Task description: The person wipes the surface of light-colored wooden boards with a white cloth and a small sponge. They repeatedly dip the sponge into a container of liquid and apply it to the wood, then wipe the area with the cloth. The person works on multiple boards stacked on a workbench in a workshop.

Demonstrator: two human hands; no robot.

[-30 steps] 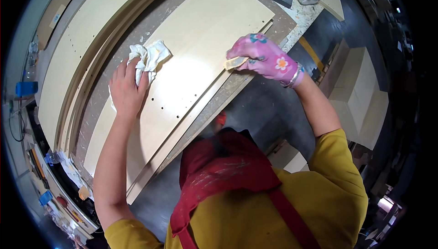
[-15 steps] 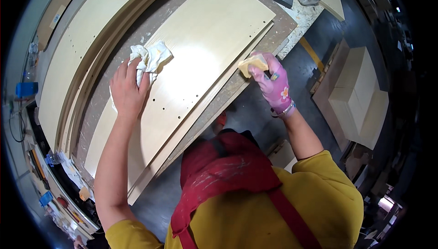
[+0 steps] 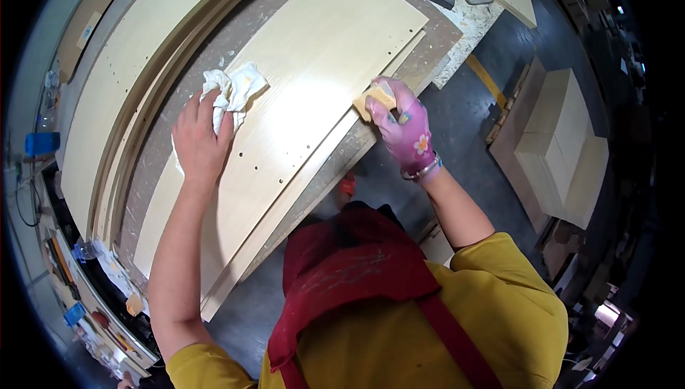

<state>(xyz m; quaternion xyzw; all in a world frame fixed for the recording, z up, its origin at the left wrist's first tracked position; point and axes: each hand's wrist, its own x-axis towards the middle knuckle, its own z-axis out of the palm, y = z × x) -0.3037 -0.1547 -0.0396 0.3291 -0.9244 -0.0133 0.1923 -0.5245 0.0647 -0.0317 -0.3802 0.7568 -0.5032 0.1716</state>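
Head view: bare left hand (image 3: 200, 143) lay over white cloth (image 3: 241, 88) on pale wooden board (image 3: 328, 54); whether its fingers gripped, couldn't tell. Right hand (image 3: 405, 121), pink flowered glove (image 3: 416, 139), pinched tan pad (image 3: 371, 101) in its fingers at board's near edge. Board rested on brown counter (image 3: 444, 31).

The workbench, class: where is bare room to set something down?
Bare: the panel beyond the white cloth and gloved right hand; the narrow bench strip between panel and curved boards. Crowded: around the left hand, and the panel's near edge by the held yellow block.
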